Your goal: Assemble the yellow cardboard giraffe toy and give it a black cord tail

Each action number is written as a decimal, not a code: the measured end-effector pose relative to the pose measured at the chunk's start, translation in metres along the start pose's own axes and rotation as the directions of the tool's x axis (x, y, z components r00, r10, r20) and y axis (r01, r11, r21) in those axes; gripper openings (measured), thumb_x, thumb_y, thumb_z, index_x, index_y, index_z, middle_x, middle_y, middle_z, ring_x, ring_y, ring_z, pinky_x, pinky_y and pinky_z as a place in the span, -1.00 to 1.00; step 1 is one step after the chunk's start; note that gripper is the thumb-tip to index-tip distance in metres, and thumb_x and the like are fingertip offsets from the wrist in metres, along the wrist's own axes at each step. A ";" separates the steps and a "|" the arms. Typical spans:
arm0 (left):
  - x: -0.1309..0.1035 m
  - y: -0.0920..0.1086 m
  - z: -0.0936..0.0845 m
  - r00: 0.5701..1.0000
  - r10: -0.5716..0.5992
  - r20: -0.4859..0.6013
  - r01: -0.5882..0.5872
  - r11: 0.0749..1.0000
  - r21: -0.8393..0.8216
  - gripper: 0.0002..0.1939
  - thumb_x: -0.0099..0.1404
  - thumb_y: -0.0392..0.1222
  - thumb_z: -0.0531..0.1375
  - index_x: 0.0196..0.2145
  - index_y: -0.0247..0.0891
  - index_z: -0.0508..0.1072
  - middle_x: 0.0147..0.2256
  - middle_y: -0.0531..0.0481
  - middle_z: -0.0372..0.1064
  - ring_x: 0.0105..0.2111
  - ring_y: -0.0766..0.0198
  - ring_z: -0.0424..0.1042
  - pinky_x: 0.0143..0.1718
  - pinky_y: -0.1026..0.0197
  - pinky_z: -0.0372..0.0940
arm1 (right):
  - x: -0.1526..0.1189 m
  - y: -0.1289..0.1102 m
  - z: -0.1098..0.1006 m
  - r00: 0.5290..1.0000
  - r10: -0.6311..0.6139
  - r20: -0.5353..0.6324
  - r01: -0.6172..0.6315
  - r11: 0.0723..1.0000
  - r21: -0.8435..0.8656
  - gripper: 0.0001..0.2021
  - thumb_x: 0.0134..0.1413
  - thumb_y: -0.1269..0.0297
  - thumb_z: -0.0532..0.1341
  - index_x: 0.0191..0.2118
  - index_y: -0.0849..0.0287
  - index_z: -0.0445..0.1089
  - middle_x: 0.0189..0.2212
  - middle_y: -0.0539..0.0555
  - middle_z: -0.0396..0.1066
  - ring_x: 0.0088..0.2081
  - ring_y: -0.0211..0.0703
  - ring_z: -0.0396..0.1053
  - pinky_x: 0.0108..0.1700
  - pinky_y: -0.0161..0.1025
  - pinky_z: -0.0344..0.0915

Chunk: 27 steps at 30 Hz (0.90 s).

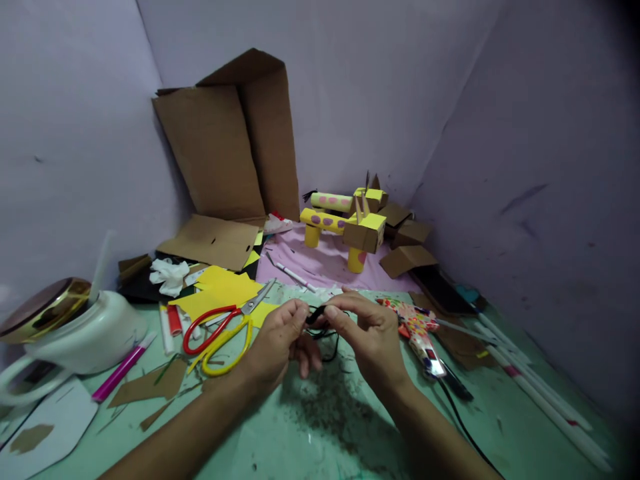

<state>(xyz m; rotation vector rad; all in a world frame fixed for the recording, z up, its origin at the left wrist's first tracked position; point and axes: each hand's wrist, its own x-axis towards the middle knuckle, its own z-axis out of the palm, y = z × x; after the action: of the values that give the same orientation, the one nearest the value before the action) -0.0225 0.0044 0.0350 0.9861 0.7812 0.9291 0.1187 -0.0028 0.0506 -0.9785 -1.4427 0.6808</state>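
Black cord [316, 316] is pinched between my two hands above the green table, with loose loops hanging below the fingers. My left hand [285, 340] grips one end of the dark bundle between thumb and forefinger, its lower fingers curled. On the other side, my right hand [371, 337] pinches the same cord between thumb and forefinger. Scissors [227, 333] with one red and one yellow handle lie just left of my left hand. A flower-patterned glue gun [419, 330] rests right of my right hand.
Two yellow cardboard animals [345, 230] stand on pink cloth [295, 257] at the back. Large folded cardboard [225, 147] leans on the wall. A white teapot [95, 337] and a magenta marker [123, 368] are left; white sticks [543, 393] lie right. Yellow paper [223, 290] lies behind the scissors.
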 end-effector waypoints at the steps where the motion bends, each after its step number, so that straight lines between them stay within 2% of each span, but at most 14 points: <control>1: 0.000 -0.001 0.001 1.000 0.008 0.015 -0.008 1.000 0.014 -0.60 0.14 0.18 0.17 -0.42 -0.23 0.22 -0.67 0.12 0.33 -0.77 0.39 0.28 -0.83 0.44 0.09 | 0.001 0.000 -0.001 1.000 -0.009 0.001 0.009 1.000 -0.012 -0.87 -0.03 0.34 0.24 -0.54 0.07 0.49 -0.55 -0.03 0.50 -0.44 -0.16 0.39 0.03 -0.02 0.15; 4: 0.000 -0.002 0.001 0.999 0.043 -0.003 -0.043 0.997 0.070 -0.58 0.13 0.18 0.17 -0.47 -0.22 0.17 -0.67 0.18 0.26 -0.79 0.46 0.21 -0.82 0.46 0.02 | 0.003 0.003 -0.006 0.997 -0.075 -0.011 0.075 0.995 -0.065 -0.89 -0.05 0.34 0.26 -0.53 0.08 0.48 -0.53 -0.02 0.50 -0.44 -0.15 0.38 0.01 0.01 0.14; 7: 0.000 0.002 -0.001 0.996 0.073 -0.044 -0.068 0.993 0.094 -0.58 0.11 0.16 0.19 -0.50 -0.22 0.15 -0.70 0.25 0.13 -0.81 0.52 0.10 -0.82 0.48 -0.09 | 0.007 0.006 -0.011 0.987 -0.160 0.021 0.162 0.977 -0.138 -0.90 -0.03 0.36 0.26 -0.50 0.09 0.48 -0.53 0.00 0.48 -0.44 -0.14 0.37 -0.13 -0.05 0.20; 11: -0.002 0.008 -0.003 0.988 0.112 -0.110 -0.092 0.982 0.166 -0.61 0.07 0.11 0.21 -0.53 -0.24 0.18 -0.73 0.25 0.10 -0.81 0.53 0.06 -0.80 0.47 -0.13 | 0.010 0.008 -0.019 0.970 -0.231 0.077 0.243 0.942 -0.233 -0.91 -0.03 0.40 0.27 -0.48 0.10 0.49 -0.53 0.02 0.48 -0.43 -0.13 0.37 -0.25 -0.12 0.23; 14: -0.005 0.013 -0.003 0.974 0.132 -0.184 -0.085 0.966 0.243 -0.67 0.06 0.03 0.23 -0.55 -0.26 0.23 -0.76 0.22 0.13 -0.81 0.52 0.07 -0.79 0.46 -0.11 | 0.012 0.008 -0.023 0.960 -0.261 0.102 0.279 0.916 -0.287 -0.91 -0.04 0.41 0.27 -0.48 0.09 0.48 -0.53 0.01 0.47 -0.42 -0.13 0.38 -0.23 -0.11 0.23; 17: -0.008 0.016 -0.002 0.960 0.161 -0.231 -0.081 0.943 0.323 -0.73 0.07 -0.06 0.22 -0.58 -0.27 0.28 -0.75 0.16 0.20 -0.82 0.49 0.10 -0.80 0.43 -0.09 | 0.013 0.008 -0.025 0.954 -0.279 0.110 0.299 0.898 -0.323 -0.90 -0.04 0.41 0.27 -0.49 0.08 0.47 -0.53 0.00 0.47 -0.42 -0.13 0.38 -0.11 -0.04 0.21; 22: -0.012 0.022 -0.004 0.954 0.227 -0.195 -0.117 0.882 0.457 -0.79 0.08 -0.15 0.19 -0.63 -0.27 0.35 -0.75 0.13 0.19 -0.77 0.44 0.13 -0.74 0.38 0.00 | 0.016 0.009 -0.029 0.952 -0.283 0.116 0.306 0.877 -0.372 -0.90 -0.02 0.37 0.26 -0.50 0.07 0.45 -0.54 -0.01 0.46 -0.43 -0.12 0.38 -0.03 0.03 0.18; 27: -0.014 0.032 -0.007 0.940 0.324 -0.109 -0.174 0.729 0.662 -0.77 0.06 -0.18 0.15 -0.69 -0.26 0.30 -0.71 0.10 0.11 -0.64 0.39 0.08 -0.61 0.33 0.01 | 0.020 0.010 -0.036 0.913 -0.345 0.219 0.407 0.818 -0.406 -0.90 -0.02 0.39 0.26 -0.48 0.06 0.45 -0.55 -0.05 0.47 -0.45 -0.17 0.38 0.08 0.09 0.08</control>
<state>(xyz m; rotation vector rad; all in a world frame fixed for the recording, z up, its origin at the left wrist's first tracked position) -0.0433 0.0022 0.0635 1.6512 1.2248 1.0338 0.1567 0.0141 0.0560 -0.9566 -1.9002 0.1181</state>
